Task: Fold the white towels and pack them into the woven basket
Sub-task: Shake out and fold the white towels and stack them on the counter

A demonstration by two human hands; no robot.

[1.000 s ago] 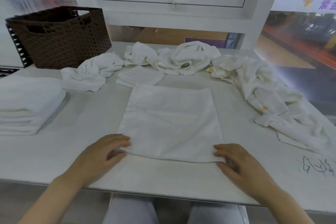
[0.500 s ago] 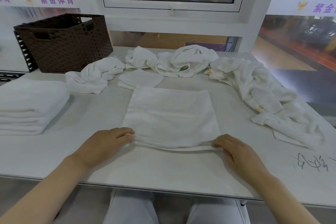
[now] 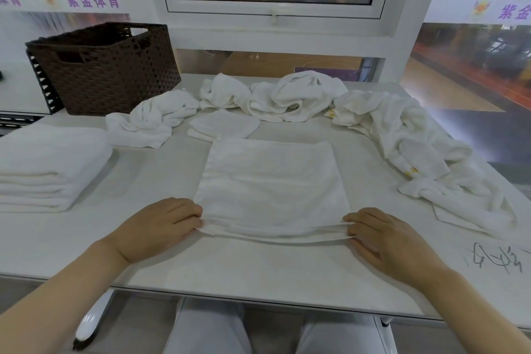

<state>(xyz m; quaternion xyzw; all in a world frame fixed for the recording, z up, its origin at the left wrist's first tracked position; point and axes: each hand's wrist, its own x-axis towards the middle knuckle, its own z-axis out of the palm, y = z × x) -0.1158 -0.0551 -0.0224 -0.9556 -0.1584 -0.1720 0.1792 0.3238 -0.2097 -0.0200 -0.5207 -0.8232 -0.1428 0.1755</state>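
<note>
Left hand (image 3: 161, 228) & right hand (image 3: 386, 238) each pinch a near corner of the towel (image 3: 271, 184) — flat, mid-table. Soft, light, floppy, prob. sags in the middle — grip corners, lift evenly.

Bare forearms, no sleeves — pale trousers (image 3: 207, 327)

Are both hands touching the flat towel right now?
Touching. The head view shows the left hand and right hand each pinching a near corner of the flat towel, its near edge bunched and lifted between them.
</note>
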